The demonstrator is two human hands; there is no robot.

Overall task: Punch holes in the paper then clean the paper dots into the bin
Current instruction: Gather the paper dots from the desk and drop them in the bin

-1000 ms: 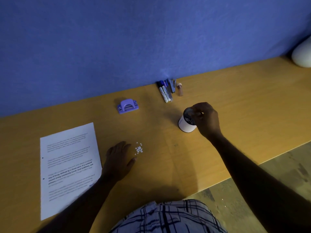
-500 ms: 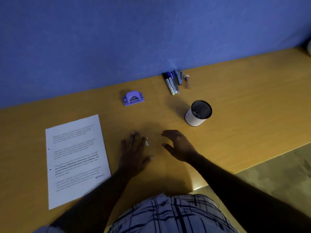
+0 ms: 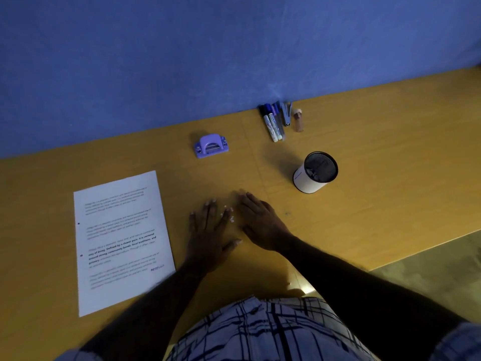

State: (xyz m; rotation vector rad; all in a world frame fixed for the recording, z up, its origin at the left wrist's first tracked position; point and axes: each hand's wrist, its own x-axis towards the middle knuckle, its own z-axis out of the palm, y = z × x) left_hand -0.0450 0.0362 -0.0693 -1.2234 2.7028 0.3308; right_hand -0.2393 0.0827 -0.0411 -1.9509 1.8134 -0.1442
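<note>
A few white paper dots (image 3: 230, 214) lie on the wooden desk between my two hands. My left hand (image 3: 211, 230) rests flat on the desk, fingers straight, just left of the dots. My right hand (image 3: 260, 221) lies palm down right of them, fingers reaching toward the dots. The printed paper (image 3: 119, 241) with two punched holes on its left margin lies flat at the left. A purple hole punch (image 3: 211, 146) sits behind the hands. The small white bin (image 3: 313, 173) with a dark mesh rim stands upright to the right.
Several markers (image 3: 272, 123), a small stapler (image 3: 286, 114) and a little tan bottle (image 3: 298, 120) lie against the blue wall. The desk's (image 3: 390, 178) front edge runs diagonally at the right, with floor beyond it.
My right hand left the bin and came down beside the dots, closing in on my left hand. The left hand slid forward up against the dots. The view shifted slightly.
</note>
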